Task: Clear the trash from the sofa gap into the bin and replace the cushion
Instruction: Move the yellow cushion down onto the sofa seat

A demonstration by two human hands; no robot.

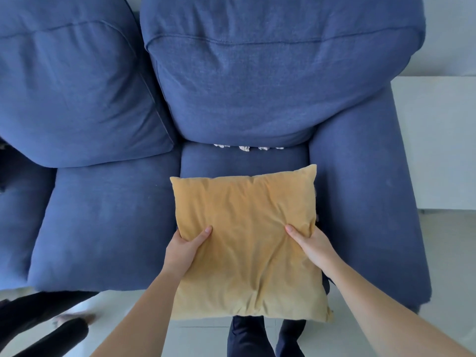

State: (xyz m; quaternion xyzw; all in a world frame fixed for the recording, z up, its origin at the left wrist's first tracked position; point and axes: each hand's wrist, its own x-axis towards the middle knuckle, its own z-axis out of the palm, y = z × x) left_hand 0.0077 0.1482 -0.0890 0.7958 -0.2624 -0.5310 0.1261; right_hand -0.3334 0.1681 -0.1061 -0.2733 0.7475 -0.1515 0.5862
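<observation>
A mustard-yellow cushion (247,243) is held flat above the front of the right seat of a blue sofa (108,228). My left hand (184,247) grips its left edge with the thumb on top, and my right hand (311,244) grips its right edge the same way. Behind the cushion, crumpled white paper trash (244,147) pokes out of the gap between the seat and the right back cushion (257,81).
The sofa's right armrest (365,191) runs along the right. A white low surface (438,140) stands beyond it. Another person's dark sleeve and hand (72,322) show at the bottom left over the pale floor. My own legs (247,336) are below the cushion.
</observation>
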